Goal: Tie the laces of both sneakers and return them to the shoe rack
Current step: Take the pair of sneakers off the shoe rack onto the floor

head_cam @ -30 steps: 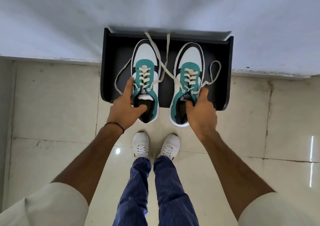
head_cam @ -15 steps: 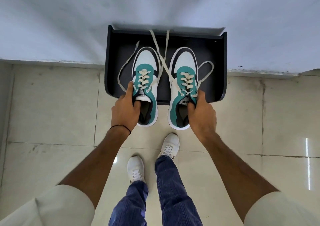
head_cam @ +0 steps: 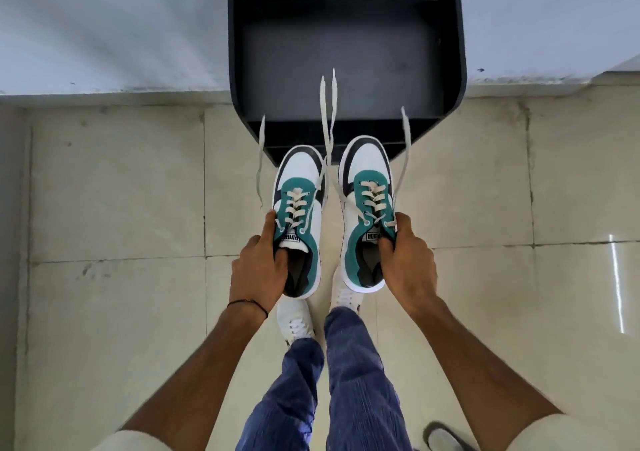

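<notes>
Two teal, white and black sneakers hang in the air above the tiled floor, toes pointing away from me. My left hand (head_cam: pixel 258 265) grips the left sneaker (head_cam: pixel 300 187) at its collar, thumb inside the opening. My right hand (head_cam: pixel 407 260) grips the right sneaker (head_cam: pixel 367 180) the same way. Their white laces (head_cam: pixel 328 115) are untied and trail loose toward the black shoe rack (head_cam: pixel 346 52), which stands against the wall with nothing on its shelf.
My own white shoes (head_cam: pixel 298 319) and blue trousers (head_cam: pixel 349 378) are below the held sneakers. Beige floor tiles (head_cam: pixel 117 191) spread to both sides. A grey wall (head_cam: pixel 104 25) rises behind the rack. Another shoe's toe (head_cam: pixel 443 438) shows at the bottom right.
Both hands lifted the sneakers off the rack shelf and pulled them back toward me. The laces now dangle free and the shelf is bare.
</notes>
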